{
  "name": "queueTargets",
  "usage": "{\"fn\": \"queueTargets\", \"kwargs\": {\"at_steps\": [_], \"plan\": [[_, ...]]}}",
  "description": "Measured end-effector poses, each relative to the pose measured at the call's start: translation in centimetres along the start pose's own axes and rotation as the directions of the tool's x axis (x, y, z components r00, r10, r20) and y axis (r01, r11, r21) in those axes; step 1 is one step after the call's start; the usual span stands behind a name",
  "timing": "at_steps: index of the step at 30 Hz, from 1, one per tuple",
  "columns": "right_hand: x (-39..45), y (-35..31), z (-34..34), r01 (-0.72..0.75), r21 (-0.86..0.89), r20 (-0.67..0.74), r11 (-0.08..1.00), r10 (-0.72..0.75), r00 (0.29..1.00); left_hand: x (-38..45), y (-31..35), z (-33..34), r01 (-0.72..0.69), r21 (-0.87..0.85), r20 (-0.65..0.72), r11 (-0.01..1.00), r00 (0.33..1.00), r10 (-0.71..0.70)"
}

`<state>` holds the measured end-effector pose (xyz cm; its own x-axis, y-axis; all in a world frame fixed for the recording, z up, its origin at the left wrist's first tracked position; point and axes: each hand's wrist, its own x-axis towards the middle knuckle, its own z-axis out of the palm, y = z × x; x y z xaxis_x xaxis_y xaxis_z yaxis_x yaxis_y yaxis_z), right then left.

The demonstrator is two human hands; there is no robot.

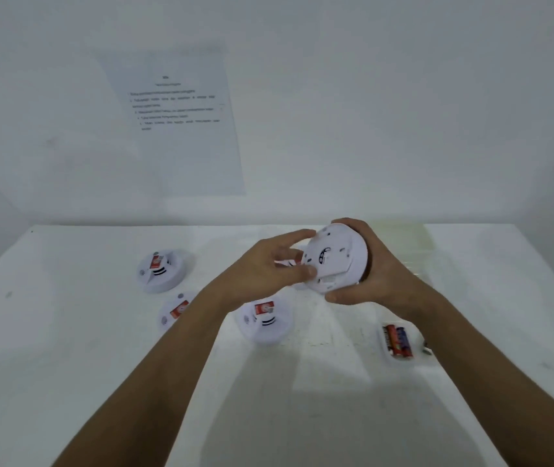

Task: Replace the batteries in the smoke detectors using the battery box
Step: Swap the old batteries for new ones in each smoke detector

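A white round smoke detector [334, 259] is held up above the table with its back plate turned toward me. My right hand [375, 267] grips its rim from the right and below. My left hand [269, 267] pinches its left edge, thumb on the back plate and fingers curled behind. Three more detectors lie face up on the table: one at the far left [162, 270], one partly under my left forearm [174, 311], one in the middle [264, 318]. A clear battery box [398, 340] with red and blue batteries lies at the right.
A white table [100, 382] fills the lower view, with its far edge against a white wall. A printed sheet [181, 119] hangs on the wall. A clear plastic sheet [400, 241] lies at the back right. A small dark object [426, 348] lies right of the battery box.
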<state>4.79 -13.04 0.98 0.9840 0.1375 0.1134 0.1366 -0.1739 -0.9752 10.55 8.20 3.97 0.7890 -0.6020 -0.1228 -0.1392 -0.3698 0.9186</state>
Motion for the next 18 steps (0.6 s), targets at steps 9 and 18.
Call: {"fn": "queueTargets", "kwargs": {"at_steps": [9,18], "plan": [[-5.7,0.4,-6.6,0.043,-0.081,0.021,0.996,-0.042,0.999,0.6,3.2,6.8,-0.079,-0.004,-0.02,0.997,0.997,0.079],[-8.6,1.7,-8.3,0.14,-0.234,0.016,0.962,-0.14,0.99,-0.5,5.9,11.2,-0.141,0.244,-0.049,0.959,0.986,0.158]]}}
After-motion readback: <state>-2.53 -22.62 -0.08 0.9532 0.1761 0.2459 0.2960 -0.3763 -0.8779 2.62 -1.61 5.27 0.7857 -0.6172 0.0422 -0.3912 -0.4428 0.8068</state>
